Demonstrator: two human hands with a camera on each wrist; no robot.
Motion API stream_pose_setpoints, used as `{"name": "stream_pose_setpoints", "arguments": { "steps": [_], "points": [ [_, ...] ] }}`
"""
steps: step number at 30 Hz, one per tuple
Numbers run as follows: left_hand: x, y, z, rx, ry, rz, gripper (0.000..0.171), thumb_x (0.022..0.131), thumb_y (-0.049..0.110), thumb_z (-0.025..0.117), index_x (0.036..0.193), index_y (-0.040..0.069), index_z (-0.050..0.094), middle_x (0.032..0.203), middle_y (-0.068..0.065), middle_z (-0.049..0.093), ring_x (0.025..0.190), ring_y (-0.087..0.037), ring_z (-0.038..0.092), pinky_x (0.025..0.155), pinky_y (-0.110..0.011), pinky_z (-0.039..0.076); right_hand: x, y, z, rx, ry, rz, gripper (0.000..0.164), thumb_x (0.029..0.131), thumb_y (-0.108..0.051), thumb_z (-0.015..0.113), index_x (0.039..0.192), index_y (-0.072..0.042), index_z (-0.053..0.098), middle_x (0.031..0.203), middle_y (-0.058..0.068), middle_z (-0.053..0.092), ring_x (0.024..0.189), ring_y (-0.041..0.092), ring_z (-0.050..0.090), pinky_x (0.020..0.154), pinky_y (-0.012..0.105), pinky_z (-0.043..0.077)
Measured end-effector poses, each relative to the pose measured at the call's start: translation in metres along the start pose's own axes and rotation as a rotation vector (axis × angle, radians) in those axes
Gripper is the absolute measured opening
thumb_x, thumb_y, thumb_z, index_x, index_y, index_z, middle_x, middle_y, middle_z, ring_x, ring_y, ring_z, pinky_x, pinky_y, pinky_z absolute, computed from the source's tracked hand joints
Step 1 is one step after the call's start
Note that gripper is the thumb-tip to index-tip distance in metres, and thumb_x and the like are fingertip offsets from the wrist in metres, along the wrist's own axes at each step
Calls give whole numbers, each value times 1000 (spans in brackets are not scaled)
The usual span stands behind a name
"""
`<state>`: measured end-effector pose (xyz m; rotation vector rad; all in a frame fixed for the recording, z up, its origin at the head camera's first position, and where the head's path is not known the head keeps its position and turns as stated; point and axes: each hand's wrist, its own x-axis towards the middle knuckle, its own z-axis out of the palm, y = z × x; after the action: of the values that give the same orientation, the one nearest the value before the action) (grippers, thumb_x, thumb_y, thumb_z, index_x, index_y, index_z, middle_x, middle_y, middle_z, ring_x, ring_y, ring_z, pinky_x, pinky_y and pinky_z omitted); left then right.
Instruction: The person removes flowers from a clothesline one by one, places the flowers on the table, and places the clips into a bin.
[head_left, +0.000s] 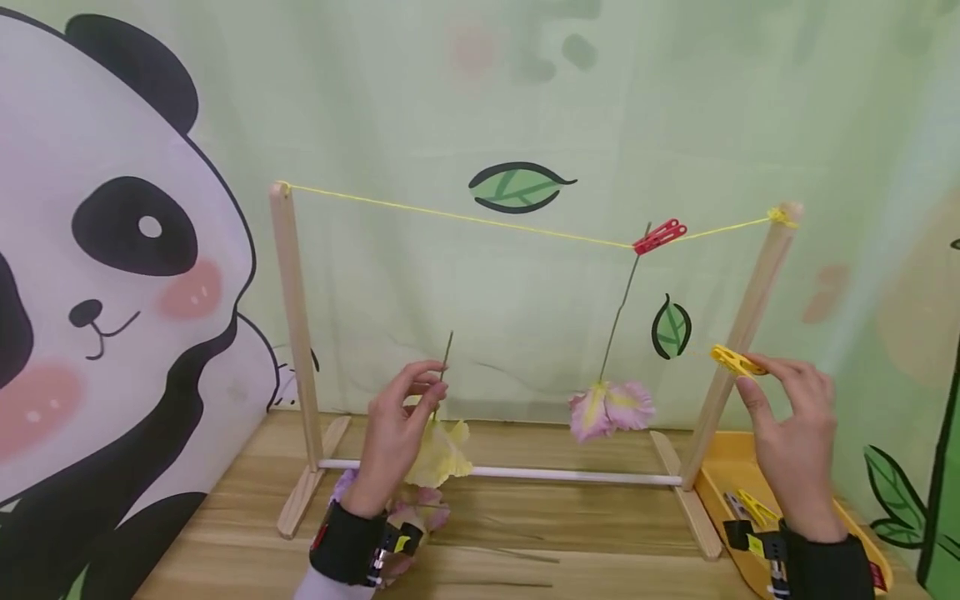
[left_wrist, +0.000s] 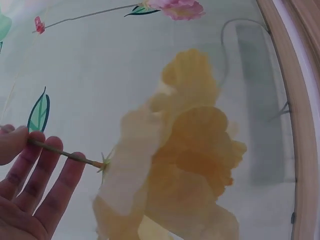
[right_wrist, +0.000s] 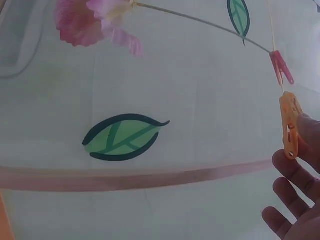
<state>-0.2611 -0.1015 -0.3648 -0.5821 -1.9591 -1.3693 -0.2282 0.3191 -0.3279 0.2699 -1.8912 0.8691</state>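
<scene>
Two hands pinching — flower, clothespin (both yellow)

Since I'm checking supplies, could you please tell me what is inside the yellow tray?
In the tray, a yellow clothespin and something greyish show; the right hand and black wristband hide part, so contents there cannot be seen.

There is room to reach through under the yellow string, between the yellow flower and the hanging pink flower. Low down, a white rod blocks the way from the left post to the right post. A cloth wall stands along the desk's back edge. The yellow tray crowds the right post's foot.
</scene>
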Motion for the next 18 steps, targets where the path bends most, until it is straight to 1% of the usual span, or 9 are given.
{"name": "stream_pose_setpoints", "arguments": {
  "steps": [2,5,8,11,12,14,16,18],
  "points": [
    [0,1,-2,56,-36,30,23,100,12,69,123,15,71,101,-4,73,92,-21,72,67,-31,61,1,5,-4,-12,14,12,33,93,5,73,125,8,69,112,-7,58,114,-7,34,96,24,22],
    [-2,4,-5,145,-101,80,25,99,11,70,124,15,72,101,-2,73,94,-18,71,69,-30,60,2,13,-10,-34,30,39,33,94,3,73,126,8,69,114,-26,47,112,-9,33,95,23,21],
    [-3,7,-8,194,-177,105,26,99,11,70,125,15,72,103,0,73,94,-15,70,72,-31,60,3,22,-16,-41,32,70,32,95,1,73,126,8,69,113,-31,47,111,-9,34,95,23,24],
    [-5,10,-9,207,-278,93,25,101,12,67,126,17,73,103,2,72,93,-12,68,75,-31,59,2,30,-23,-60,22,123,32,97,-2,72,128,6,69,112,-33,47,111,-9,36,98,22,27],
    [-5,11,-9,212,-315,85,25,102,14,66,126,18,73,104,2,72,93,-11,67,76,-31,59,2,32,-26,-71,19,142,32,98,-3,72,128,6,69,112,-32,47,111,-6,39,99,22,28],
    [-5,13,-9,225,-390,75,25,104,17,64,127,19,73,106,3,71,93,-9,65,79,-31,58,1,36,-31,-111,3,182,31,99,-6,71,129,5,69,113,-25,51,113,6,44,100,25,29],
    [-6,17,-8,240,-459,70,25,105,19,63,127,21,72,109,5,70,93,-8,65,80,-31,57,2,40,-36,-148,-34,211,31,101,-6,68,130,6,67,115,-7,59,116,23,47,101,37,31],
    [-6,19,-8,265,-516,80,24,104,19,63,127,22,73,112,5,71,92,-9,65,80,-31,56,3,46,-40,-193,-96,237,31,103,-7,66,130,9,65,119,14,61,117,41,44,100,50,30]
  ]
}}
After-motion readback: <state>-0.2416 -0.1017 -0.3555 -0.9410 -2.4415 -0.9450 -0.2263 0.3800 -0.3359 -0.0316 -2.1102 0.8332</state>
